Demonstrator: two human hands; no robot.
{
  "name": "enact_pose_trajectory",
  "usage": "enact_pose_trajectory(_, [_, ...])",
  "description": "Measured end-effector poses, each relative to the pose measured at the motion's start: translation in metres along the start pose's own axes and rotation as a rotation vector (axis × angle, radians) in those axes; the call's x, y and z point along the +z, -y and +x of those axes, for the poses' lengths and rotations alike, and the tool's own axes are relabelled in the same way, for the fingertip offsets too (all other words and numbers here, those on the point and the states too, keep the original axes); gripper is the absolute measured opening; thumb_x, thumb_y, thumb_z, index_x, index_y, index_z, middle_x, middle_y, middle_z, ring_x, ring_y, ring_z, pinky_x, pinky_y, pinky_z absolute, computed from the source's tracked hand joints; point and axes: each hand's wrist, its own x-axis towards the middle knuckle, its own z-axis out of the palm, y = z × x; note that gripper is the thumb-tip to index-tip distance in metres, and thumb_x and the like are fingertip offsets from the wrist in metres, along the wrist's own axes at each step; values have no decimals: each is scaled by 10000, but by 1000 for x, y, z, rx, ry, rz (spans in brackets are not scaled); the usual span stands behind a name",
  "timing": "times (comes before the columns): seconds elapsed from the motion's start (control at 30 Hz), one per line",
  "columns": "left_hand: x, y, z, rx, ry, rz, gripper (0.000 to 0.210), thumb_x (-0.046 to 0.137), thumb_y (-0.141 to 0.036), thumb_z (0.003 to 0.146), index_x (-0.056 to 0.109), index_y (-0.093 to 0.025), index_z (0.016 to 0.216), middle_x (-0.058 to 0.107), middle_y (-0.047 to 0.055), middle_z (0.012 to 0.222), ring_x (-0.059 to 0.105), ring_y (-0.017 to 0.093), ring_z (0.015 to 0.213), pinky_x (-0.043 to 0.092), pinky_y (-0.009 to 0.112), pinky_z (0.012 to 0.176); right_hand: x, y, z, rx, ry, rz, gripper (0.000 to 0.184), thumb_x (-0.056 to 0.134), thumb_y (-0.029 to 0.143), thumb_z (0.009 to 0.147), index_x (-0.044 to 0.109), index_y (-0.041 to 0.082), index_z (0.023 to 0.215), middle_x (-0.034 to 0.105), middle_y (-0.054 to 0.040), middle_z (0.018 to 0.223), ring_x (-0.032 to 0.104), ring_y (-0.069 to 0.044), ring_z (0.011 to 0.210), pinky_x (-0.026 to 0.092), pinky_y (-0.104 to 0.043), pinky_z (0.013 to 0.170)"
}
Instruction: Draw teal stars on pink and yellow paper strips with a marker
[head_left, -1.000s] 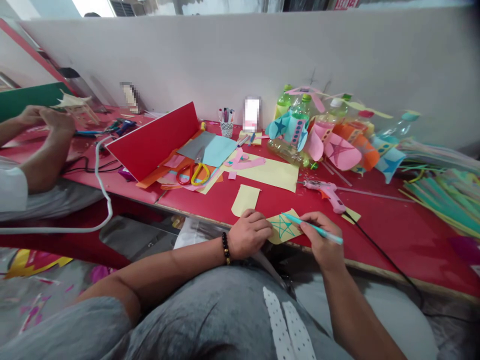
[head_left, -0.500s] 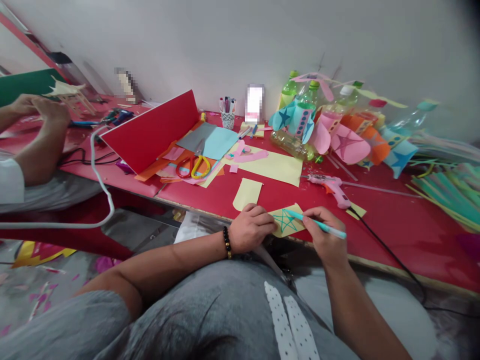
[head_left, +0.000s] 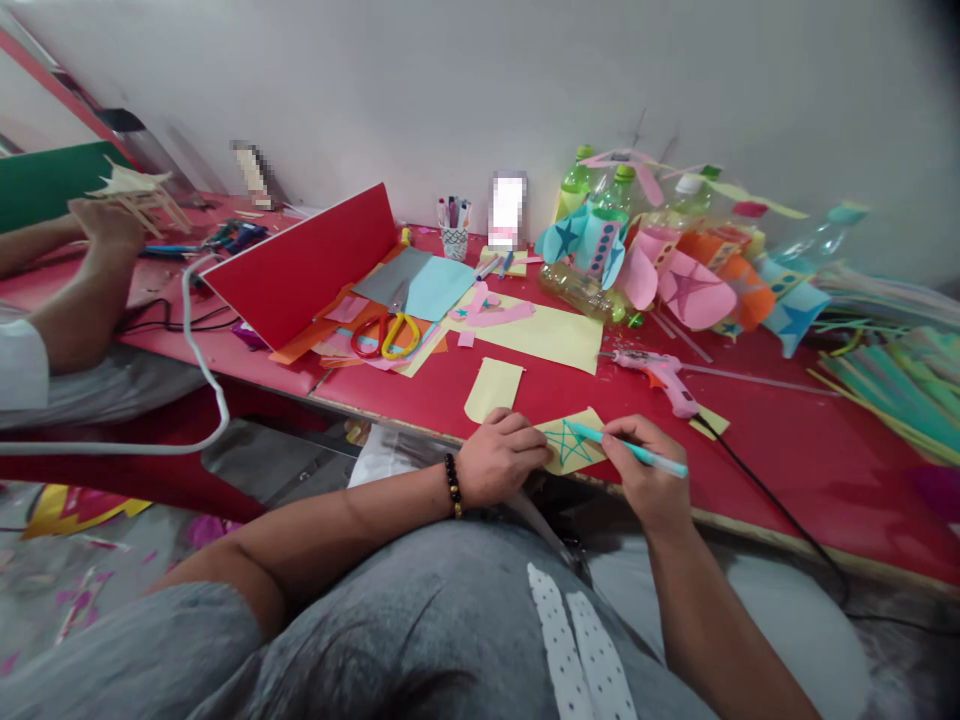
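Observation:
A teal marker [head_left: 651,459] is pinched in my right hand [head_left: 651,480], its tip on a small yellow paper piece [head_left: 589,458] at the table's front edge. The paper bears a star drawn in teal lines. My left hand [head_left: 504,458], fingers curled, grips the left end of that paper, hiding this end. Just behind my left hand lies a second yellow paper piece [head_left: 495,388] with a rounded end. Beyond it are a larger yellow sheet [head_left: 559,338] and pink paper cutouts [head_left: 504,314].
A pink glue gun [head_left: 660,378] with a black cord lies right. Bottle crafts with paper fins [head_left: 697,290] stand behind it. Scissors [head_left: 401,335] rest on coloured paper beside a red board [head_left: 315,260]. Another person's hand [head_left: 112,225] is far left, near a stick model [head_left: 139,185].
The marker tip has shifted slightly left along the star, my right hand moving with it. My left hand stays on the paper. At far left, the other person's hands have shifted.

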Motion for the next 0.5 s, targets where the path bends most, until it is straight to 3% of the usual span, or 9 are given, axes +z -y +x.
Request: enact_pose_trajectory(0.5, [1, 1, 0, 11, -1, 28, 227, 443, -265, 988, 658, -219, 1042, 669, 48, 1029, 539, 178, 914, 349, 366, 828, -1, 0, 0, -3, 14, 23, 103, 617, 260, 788, 612, 199, 705, 577, 20, 596, 531, -135, 561, 408, -248, 530])
